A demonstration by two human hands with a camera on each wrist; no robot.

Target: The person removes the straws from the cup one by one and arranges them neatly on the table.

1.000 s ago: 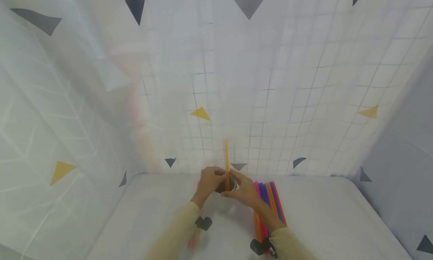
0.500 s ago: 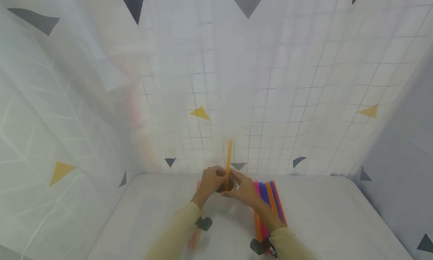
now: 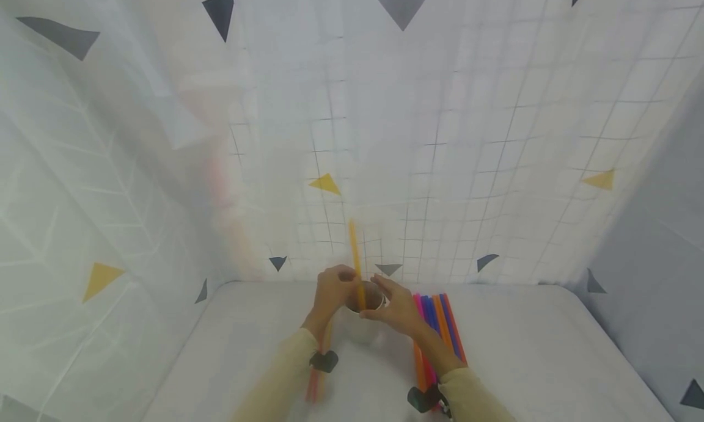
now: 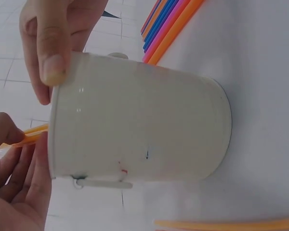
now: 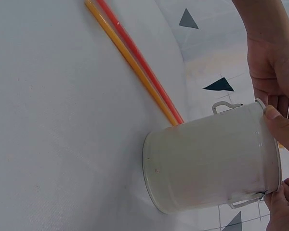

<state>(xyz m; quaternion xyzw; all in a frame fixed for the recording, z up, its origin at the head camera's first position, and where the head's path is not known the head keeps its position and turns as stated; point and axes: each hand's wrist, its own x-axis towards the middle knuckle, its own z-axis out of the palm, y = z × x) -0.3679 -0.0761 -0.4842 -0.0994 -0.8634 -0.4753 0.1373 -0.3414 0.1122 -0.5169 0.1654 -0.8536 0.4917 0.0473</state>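
A small cream-white bucket (image 3: 360,331) with side loops stands upright in the middle of the table. My left hand (image 3: 332,289) is at the left of its rim and pinches a yellow-orange straw (image 3: 354,248). That straw rises above the rim, tilted to the left, and its lower part is over the bucket's mouth. In the left wrist view, the left hand (image 4: 19,183) has its fingers around the orange straw (image 4: 32,136). My right hand (image 3: 397,309) grips the rim on the right, with its thumb (image 5: 279,126) pressed against the outer wall. The bucket's inside is mostly hidden.
Several straws (image 3: 440,324) in orange, pink, blue and red lie side by side right of the bucket, partly under the right forearm. Left of it lie a red straw (image 5: 144,62) and an orange straw (image 5: 130,60). A patterned white curtain (image 3: 484,135) hangs behind the table.
My left hand has shifted a little left, and the straw's top has swung from leaning right to leaning left. More of the bucket's mouth shows. The right hand stays on the rim.
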